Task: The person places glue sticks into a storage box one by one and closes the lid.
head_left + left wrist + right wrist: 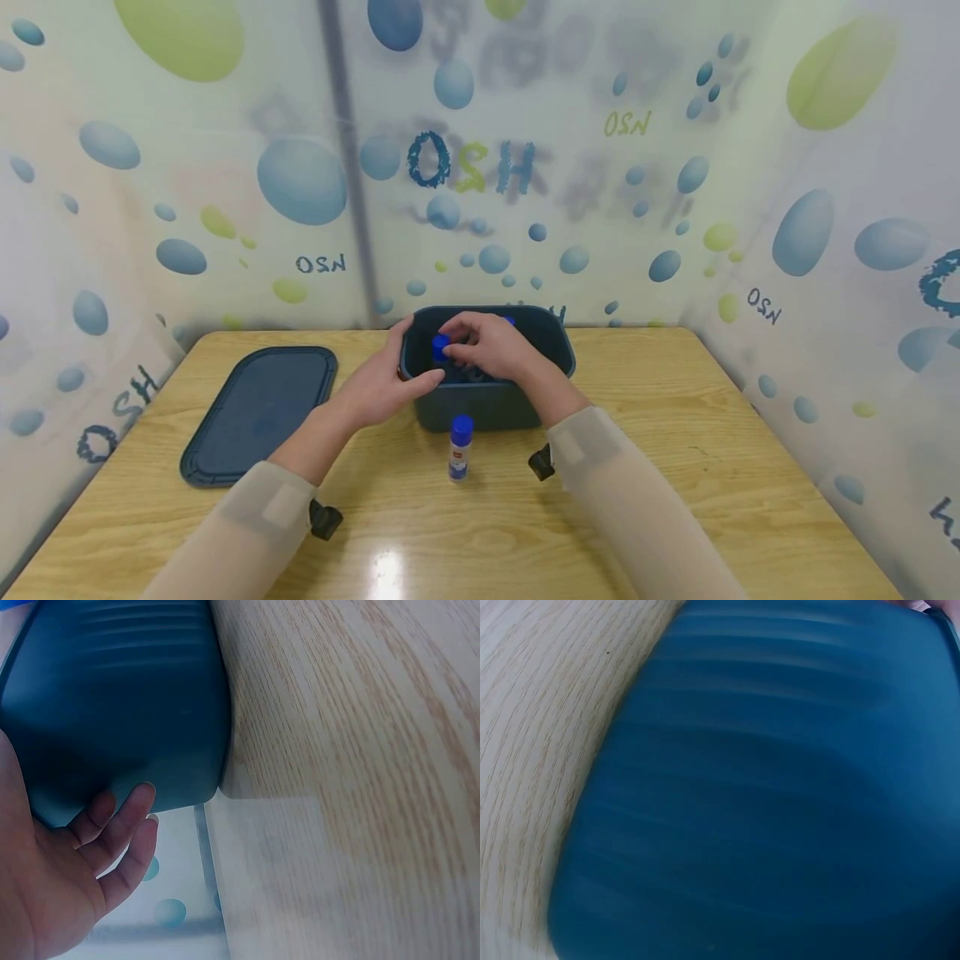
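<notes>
Holds both forearms forward in loose off-white sleeves (622,483), slanted inward from the lower edge, with a small black block (326,521) at each wrist. Includes, between the forearms and just in front of the box (480,408), a glue stick (459,450) upright on the table (652,500): slim, cylindrical, blue at the cap, white with a red mark on the label, blue again near the foot. Shows pale wood under it, with a streaked grain and a bright patch of glare nearer the front.

Lays the left hand (378,383) against the left end of the box, spread rather than clenched, with the thumb pointing across the front rim and the fingers loosely bent along the outer wall. Arches the right hand (491,340) over the opening, with the wrist above the front rim, and pinches a blue-capped stick (440,347) between thumb and fingertips, inside the box toward its left end. Reveals another bit of blue (510,321) behind that hand, too hidden to name.

Presents the box as deep, dark blue-green and plastic-looking, with rounded corners and, in the wrist views, shallow ribs. Has a flat lid (262,408) lying apart to the left, similarly dark, round-cornered, with a raised border. Ends, at the back, in a white sheet (487,100) printed with blue and green drops and mirrored lettering.
</notes>
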The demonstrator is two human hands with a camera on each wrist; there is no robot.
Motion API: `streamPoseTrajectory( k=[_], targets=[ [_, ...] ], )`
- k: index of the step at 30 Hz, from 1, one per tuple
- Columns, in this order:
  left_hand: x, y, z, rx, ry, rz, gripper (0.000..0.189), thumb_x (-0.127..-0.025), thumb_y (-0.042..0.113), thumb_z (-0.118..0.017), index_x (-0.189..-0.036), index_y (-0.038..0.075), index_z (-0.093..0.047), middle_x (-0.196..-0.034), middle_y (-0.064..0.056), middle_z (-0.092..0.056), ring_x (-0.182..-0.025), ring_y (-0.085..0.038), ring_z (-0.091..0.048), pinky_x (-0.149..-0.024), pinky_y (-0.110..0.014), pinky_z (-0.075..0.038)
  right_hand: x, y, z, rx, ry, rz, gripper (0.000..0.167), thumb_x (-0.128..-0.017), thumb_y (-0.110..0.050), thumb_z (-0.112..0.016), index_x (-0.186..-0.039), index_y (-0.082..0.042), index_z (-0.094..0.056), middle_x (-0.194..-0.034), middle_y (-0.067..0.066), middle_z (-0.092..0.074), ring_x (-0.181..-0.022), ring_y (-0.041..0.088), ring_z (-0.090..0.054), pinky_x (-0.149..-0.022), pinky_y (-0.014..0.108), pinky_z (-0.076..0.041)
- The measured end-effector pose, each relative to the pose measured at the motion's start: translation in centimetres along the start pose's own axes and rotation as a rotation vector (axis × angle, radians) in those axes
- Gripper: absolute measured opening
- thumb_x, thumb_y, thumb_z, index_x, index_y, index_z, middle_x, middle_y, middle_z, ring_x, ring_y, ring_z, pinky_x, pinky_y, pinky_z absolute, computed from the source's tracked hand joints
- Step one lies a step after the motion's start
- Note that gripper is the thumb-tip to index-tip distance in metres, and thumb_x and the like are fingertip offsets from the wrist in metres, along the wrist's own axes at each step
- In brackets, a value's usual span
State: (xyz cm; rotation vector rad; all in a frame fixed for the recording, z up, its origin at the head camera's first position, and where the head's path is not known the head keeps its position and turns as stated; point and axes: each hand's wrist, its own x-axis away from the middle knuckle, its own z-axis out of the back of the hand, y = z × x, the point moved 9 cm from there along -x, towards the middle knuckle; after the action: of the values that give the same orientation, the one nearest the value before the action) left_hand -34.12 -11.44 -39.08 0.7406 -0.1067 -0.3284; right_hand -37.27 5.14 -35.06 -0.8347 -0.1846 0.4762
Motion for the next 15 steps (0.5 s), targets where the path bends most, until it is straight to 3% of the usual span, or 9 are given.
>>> streamPoseTrajectory(
  k=[9, 15],
  targets=[
    [0.1, 0.1, 0.1, -0.004, 0.004, -0.001, 0.115, -0.100, 0.076, -0.062, -0.178, 0.020, 0.003, -0.137, -0.022, -0.070, -0.108, -0.027, -0.075, -0.099, -0.053, -0.060, -0.1, 0.0, 0.4, -0.047, 0.017, -0.006, 0.039, -0.105, -0.024, -0.077, -0.141, -0.012, -0.069, -0.132, 0.009, -0.073, -0.092, 0.020, -0.076, -0.095, 0.054, -0.064],
    [0.0, 0.3, 0.0, 0.001, 0.005, 0.000, 0.115, -0.100, 0.075, -0.063, -0.178, 0.020, 0.003, -0.136, -0.022, -0.071, -0.107, -0.027, -0.075, -0.097, -0.053, -0.060, 0.2, -0.3, 1.5, -0.070, 0.079, 0.039, 0.043, -0.105, -0.028, -0.077, -0.143, -0.011, -0.069, -0.132, 0.008, -0.074, -0.091, 0.018, -0.075, -0.091, 0.046, -0.065]
  ],
)
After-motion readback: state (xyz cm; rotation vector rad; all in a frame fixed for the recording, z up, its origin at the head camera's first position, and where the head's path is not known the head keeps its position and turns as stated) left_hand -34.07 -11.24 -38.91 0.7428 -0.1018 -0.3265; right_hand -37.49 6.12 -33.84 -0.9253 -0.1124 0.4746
